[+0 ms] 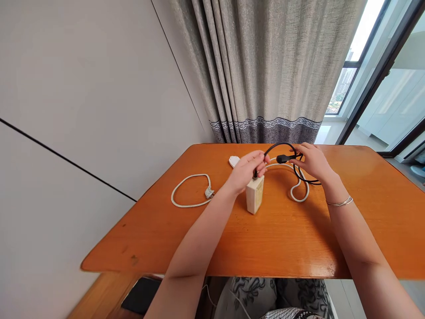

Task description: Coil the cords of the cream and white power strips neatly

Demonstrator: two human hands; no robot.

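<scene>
Holding black cable: left hand closed, right hand loosely curled.

Counter: orange-brown wood, smooth and glossy, with dull marks near the front left edge. Box: off-white, apparently hard plastic, smooth, with a low sheen. Black cable and black connector: plastic or rubber in appearance, smooth; the exact material cannot be told. White cable: smooth plastic sheathing. Plug: pale plastic body with metal prongs. Bangle: polished, silvery metal. Curtain: matt cloth, coarsely woven, with a patterned band. Wall: smooth, matt panels. Trousers: soft, printed cloth.
</scene>
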